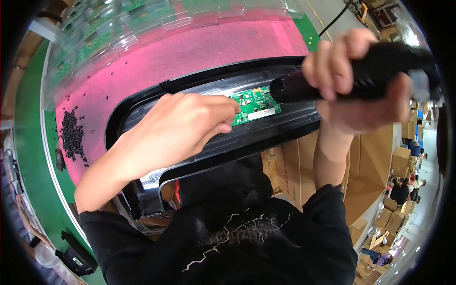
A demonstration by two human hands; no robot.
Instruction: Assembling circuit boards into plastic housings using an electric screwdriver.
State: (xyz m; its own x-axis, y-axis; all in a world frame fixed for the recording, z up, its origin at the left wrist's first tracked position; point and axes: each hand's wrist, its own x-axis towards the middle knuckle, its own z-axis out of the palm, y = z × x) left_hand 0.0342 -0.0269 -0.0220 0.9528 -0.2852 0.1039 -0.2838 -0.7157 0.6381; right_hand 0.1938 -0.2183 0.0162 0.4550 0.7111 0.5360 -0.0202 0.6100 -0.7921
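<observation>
At frame centre, a green circuit board (260,105) lies in a black housing (256,131). My left hand (190,116), fingers bunched, meets the board's left end; I cannot tell whether they pinch. Upper right, my right hand (335,66), fingers curled, grips a black handheld tool (382,64).

We see our left hand (190,116) bent, fingertips at left end of green board (254,105). Our right hand (349,83), blurry, wraps round fat black tool (295,88); tool's nose sits at board's right end, can't tell if touching. Board lies in long black shell (285,126), partly over pink mat (199,47). Tiny black bits (72,135) in pile on mat's left side. Clear trays (123,28) behind. Big brown box (368,159) at right.
</observation>
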